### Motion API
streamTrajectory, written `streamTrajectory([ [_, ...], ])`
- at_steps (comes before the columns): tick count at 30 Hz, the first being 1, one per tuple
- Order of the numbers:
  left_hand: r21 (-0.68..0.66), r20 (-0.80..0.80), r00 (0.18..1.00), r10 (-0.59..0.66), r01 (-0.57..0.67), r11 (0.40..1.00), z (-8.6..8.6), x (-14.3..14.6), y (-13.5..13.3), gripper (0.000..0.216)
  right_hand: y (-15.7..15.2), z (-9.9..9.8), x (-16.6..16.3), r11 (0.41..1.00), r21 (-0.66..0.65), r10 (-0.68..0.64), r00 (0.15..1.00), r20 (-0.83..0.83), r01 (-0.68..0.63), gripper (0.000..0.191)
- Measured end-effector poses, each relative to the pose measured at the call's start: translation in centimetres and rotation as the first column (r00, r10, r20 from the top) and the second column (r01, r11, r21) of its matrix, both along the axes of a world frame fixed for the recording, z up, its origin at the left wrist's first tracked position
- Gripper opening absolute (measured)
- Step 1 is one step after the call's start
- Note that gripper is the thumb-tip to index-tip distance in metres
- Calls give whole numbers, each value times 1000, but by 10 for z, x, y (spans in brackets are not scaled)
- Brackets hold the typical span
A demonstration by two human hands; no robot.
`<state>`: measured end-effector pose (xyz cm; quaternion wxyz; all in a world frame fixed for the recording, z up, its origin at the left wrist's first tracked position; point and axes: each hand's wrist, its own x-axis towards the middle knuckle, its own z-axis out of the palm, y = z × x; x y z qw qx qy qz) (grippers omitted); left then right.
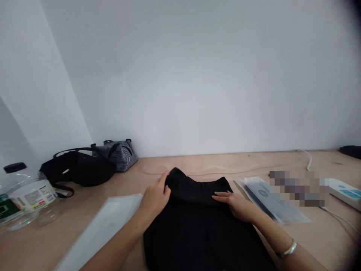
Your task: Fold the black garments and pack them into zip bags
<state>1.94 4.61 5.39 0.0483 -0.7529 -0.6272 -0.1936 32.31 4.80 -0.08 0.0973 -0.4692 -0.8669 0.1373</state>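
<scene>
A black garment point(205, 233) lies on the wooden table in front of me, its upper edge folded over into a band. Its exact kind does not show. At the upper left corner, my left hand point(156, 194) has its thumb and fingers closed on the fabric edge, with some fingertips hidden behind the cloth. My right hand point(237, 203) rests on the right end of the folded band, fingers stretched out flat on the fabric. A silver bangle point(290, 249) circles the right wrist.
Clear plastic sleeves flank the garment, one at left point(104, 218) and one at right point(270, 199). A large clear bottle point(31, 195), a black bag point(81, 167) and a striped pouch point(122, 154) stand left. A white power strip point(345, 194) with cables lies right, beside a blurred-out item.
</scene>
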Motion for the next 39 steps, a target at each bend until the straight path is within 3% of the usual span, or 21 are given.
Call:
streamTrajectory([
  [3, -115, -171, 982, 79, -100, 988, 0, -17, -13, 51, -4, 7, 2, 1000, 1, -2, 999, 48, 2, 71],
  [5, -146, -260, 964, 62, -103, 984, -4, -19, -20, 48, -7, 13, 2, 1000, 2, -6, 997, 76, 6, 56],
  [7, -101, -249, 968, -15, -11, 995, -10, -13, -22, 44, -9, 17, 1, 1000, 13, -9, 996, 88, 8, 45],
  [10, -27, -189, 961, -200, 199, 980, -25, 2, -15, 47, -10, 14, -3, 999, 49, 0, 997, 79, -4, 53],
  [12, -112, -172, 955, -243, 226, 968, -38, 8, -8, 55, -10, 6, -5, 999, 37, -18, 995, 96, 14, 56],
  [14, -280, -147, 962, -229, 181, 943, -51, 9, -3, 64, -11, -3, -6, 998, 15, -61, 989, 132, 59, 57],
  [17, -423, -73, 973, -218, 168, 891, -58, 3, 5, 68, -9, -7, -11, 993, 62, -110, 978, 179, 101, 53],
  [21, -299, -23, 978, -208, 191, 935, -43, 0, 18, 57, 6, 8, -25, 955, 280, -163, 964, 210, 101, 38],
  [23, -208, -6, 983, -183, 178, 962, -36, 2, 29, 50, 19, 14, -32, 928, 362, -185, 951, 249, 86, 39],
  [26, -137, 29, 987, -158, 161, 977, -35, 4, 48, 40, 38, 12, -35, 921, 383, -201, 928, 315, 69, 47],
  [31, -104, 96, 978, -187, 197, 975, -35, 1, 65, 12, 55, 1, -25, 918, 381, -245, 910, 334, 107, 34],
  [35, -100, 154, 939, -308, 325, 940, -11, -5, 47, 10, 42, 13, -16, 906, 413, -236, 919, 315, 92, 27],
  [39, -180, 199, 871, -450, 484, 856, 16, -18, 3, 12, -3, 38, -7, 913, 407, -145, 958, 247, 33, 35],
])
